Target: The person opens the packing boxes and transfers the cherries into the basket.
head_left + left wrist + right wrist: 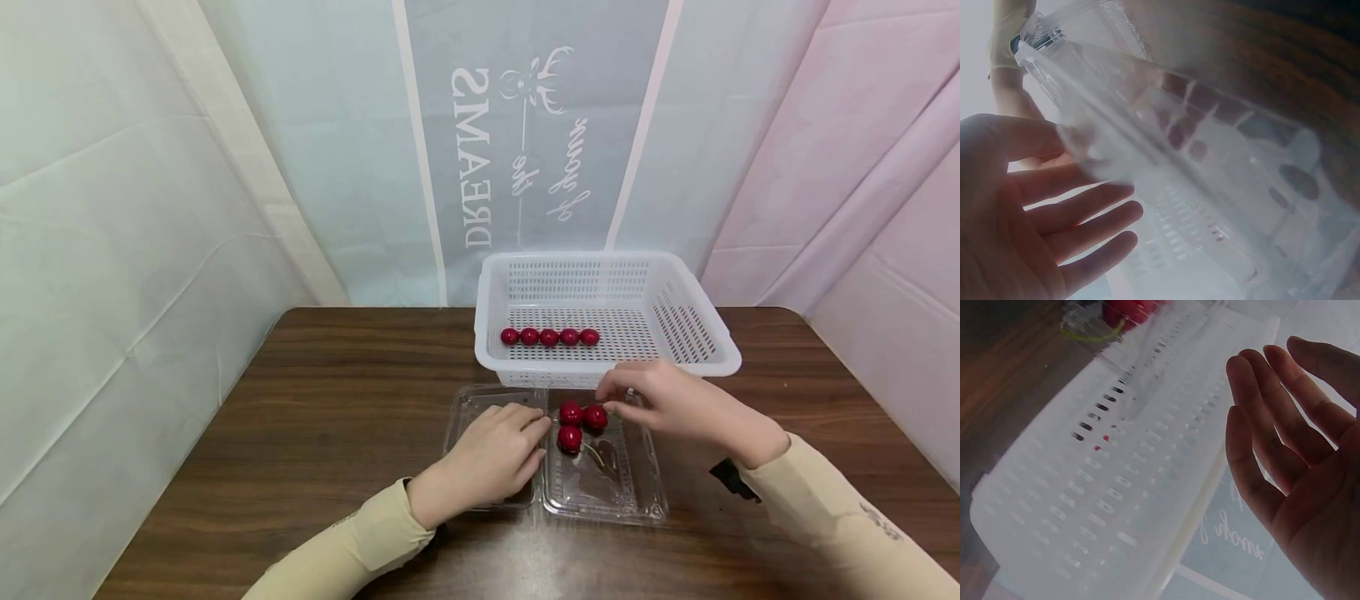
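A clear plastic clamshell box [641,492] lies spread on the table, its left half [467,412] partly hidden under my left hand [487,458]. In its right half sit three glossy red cherries [570,439], with a thin greenish stem [595,455] beside them. My left hand reaches over the box's middle fold; the left wrist view shows its fingers extended and spread, close to the clear plastic. Above the box's far right corner hangs my right hand [648,398], fingertips beside the rightmost cherry [596,418]. The right wrist view shows that hand's fingers [1272,412] gently bent with nothing between them.
Right behind the box stands a white perforated basket [720,354]. Several red cherries [549,337] line up in a row along its front left part. The dark wooden table [315,417] ends at a hanging cloth [360,167] at the back.
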Demonstrator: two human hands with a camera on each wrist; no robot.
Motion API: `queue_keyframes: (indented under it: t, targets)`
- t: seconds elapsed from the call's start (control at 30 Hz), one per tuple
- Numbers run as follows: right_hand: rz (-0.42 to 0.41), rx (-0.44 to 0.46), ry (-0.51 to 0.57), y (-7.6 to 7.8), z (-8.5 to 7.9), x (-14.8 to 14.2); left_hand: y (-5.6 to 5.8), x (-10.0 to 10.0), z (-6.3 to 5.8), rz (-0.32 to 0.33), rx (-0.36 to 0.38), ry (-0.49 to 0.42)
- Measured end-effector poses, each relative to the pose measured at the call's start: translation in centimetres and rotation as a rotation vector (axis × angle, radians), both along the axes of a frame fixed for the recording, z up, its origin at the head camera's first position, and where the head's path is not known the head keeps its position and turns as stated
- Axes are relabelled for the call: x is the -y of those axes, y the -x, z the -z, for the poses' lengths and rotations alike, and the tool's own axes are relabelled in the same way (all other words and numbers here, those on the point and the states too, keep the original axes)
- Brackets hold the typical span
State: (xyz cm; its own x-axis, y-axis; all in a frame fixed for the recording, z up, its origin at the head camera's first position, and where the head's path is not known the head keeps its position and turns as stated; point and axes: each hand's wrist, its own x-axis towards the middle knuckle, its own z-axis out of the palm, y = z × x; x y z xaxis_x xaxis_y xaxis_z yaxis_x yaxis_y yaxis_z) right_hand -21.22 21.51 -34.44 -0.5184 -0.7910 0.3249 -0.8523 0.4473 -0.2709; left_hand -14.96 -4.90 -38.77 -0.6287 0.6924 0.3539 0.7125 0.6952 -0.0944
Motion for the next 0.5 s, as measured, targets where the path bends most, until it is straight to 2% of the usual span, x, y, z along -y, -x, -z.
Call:
queue_keyframes:
  t: [0.5]
  targets:
    - [0.048, 0.044, -0.087, -0.2, 1.7, 0.9, 0.1, 0.0, 0.1, 0.001, -0.013, 0.001]
